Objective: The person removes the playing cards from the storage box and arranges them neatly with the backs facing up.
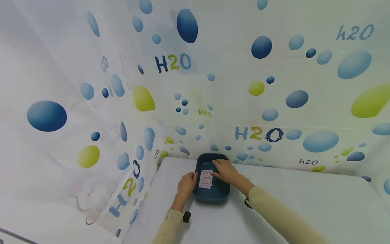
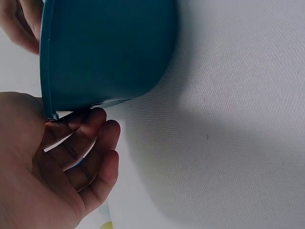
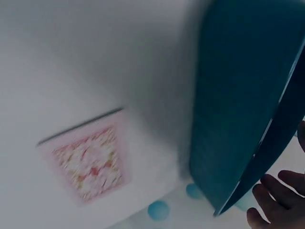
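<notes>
Two hands work apart at one blue bin [image 1: 213,198]: the left hand [image 1: 186,184] pinches its rim at nine o'clock, while the right hand [image 1: 229,172] reaches over the rim from two o'clock, fingers loosely extended and gripping nothing that shows. The left thumb's tip is out of sight behind the rim in the left wrist view, the other fingers curling along the outer wall; at eleven o'clock there, the right hand is cut off by the edge. At four o'clock in the right wrist view, the right hand is likewise cropped, and whether its thumb touches the patterned playing cards [image 1: 206,179] cannot be told. Those cards lie inside the bin, toward nine o'clock, slightly fanned, too small to count. Another card [image 3: 90,164], blurred and dim, lies outside on the white table [image 1: 304,203], at eight o'clock in the right wrist view; the head view does not show it clearly. The right forearm and its pale sleeve [image 1: 280,211] block the table at the bin's four o'clock. A dark object [image 1: 187,217] by the left cuff is hard to make out. Toward twelve o'clock, a bubble-printed curtain [image 1: 225,105] stands just beyond the bin
</notes>
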Available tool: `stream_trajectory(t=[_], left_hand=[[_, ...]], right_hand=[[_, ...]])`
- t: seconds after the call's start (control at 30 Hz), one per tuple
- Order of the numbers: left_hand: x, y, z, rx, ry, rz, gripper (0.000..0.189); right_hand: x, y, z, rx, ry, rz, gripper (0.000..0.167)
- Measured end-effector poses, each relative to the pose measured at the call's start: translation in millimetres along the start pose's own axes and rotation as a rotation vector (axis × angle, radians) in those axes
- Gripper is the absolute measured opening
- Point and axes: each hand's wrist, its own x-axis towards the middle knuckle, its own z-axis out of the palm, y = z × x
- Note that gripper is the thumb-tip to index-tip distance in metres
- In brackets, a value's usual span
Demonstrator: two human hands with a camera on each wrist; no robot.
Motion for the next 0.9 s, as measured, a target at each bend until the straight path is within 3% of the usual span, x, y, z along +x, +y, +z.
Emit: stream_trajectory(t=[0.2,0.43,0.73,0.9], left_hand=[[0.9,-3.6,0.1,0.0,0.013,0.009,0.037],[0.0,-5.1,1.8,-0.008,0.017,0.032,0.036],[-1.2,-3.1,1.2,-0.012,0.019,0.023,0.037],[0.5,-2.3,1.1,-0.002,0.02,0.013,0.038]], right_hand=[[23.6,-21,18,0.096,-0.174,0.191,0.063],[31.7,-27,33,0.075,-0.325,0.293,0.075],[35.4,-23,39,0.072,-0.354,0.284,0.078],[35.1,-22,39,0.082,-0.306,0.273,0.086]])
